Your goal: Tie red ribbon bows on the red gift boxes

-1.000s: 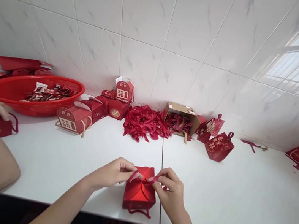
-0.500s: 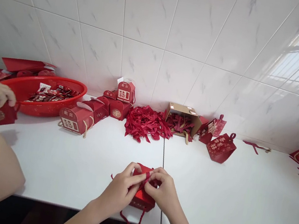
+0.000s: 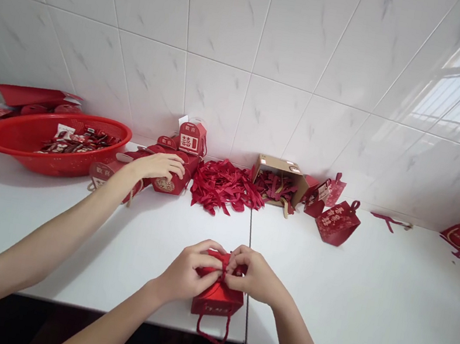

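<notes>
A small red gift box (image 3: 220, 299) with a twisted cord handle stands at the table's front edge, by the seam. On its top a red ribbon (image 3: 224, 267) is pinched by both hands. My left hand (image 3: 194, 269) is closed on the ribbon from the left, its fingers resting over the box top. My right hand (image 3: 255, 274) grips the ribbon from the right, thumb and fingertips together. The fingers hide part of the ribbon, so I cannot tell whether it is knotted.
A co-worker's hand (image 3: 158, 166) reaches from the left onto red boxes at the back. There too are a red basket (image 3: 58, 162) of wrapped sweets, a ribbon pile (image 3: 227, 189), a cardboard box (image 3: 284, 167) of ribbons and a red box (image 3: 338, 223).
The co-worker's hand has moved right, from beside the basket to the boxes at the back, carrying a red box there. My hands stay at the ribbon; the gift box has turned slightly.
</notes>
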Action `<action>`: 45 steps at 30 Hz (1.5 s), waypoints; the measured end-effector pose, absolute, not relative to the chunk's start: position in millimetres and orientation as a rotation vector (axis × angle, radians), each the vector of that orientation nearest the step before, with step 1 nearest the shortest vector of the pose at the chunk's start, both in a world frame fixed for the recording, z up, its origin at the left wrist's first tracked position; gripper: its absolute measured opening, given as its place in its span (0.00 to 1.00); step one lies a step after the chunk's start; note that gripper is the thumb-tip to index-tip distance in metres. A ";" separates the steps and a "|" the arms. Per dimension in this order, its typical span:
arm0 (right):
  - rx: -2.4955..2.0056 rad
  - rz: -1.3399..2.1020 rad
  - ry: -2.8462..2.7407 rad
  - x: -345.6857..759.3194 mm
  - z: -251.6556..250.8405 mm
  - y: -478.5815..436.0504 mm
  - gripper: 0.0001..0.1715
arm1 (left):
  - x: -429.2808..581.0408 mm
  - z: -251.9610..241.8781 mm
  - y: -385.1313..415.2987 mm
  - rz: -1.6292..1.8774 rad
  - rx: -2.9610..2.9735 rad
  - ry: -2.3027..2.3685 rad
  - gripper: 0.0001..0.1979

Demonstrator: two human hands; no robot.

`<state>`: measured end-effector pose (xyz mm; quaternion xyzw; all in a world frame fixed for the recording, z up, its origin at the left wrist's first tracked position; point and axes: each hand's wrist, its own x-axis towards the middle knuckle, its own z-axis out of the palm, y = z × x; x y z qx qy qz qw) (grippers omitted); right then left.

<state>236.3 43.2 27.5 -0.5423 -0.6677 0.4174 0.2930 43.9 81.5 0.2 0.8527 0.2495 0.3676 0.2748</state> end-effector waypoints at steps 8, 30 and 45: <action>-1.465 0.804 -1.918 251.5 24.8 28.1 0.07 | 23.9 23.7 81.9 0.807 2.278 1.032 0.05; -1.574 0.050 -1.942 254.6 11.3 12.8 0.13 | 6.8 10.6 92.4 0.773 2.678 1.094 0.18; -1.216 0.880 -1.861 265.0 -41.8 16.8 0.56 | -0.5 -19.4 134.3 1.099 1.471 1.350 0.16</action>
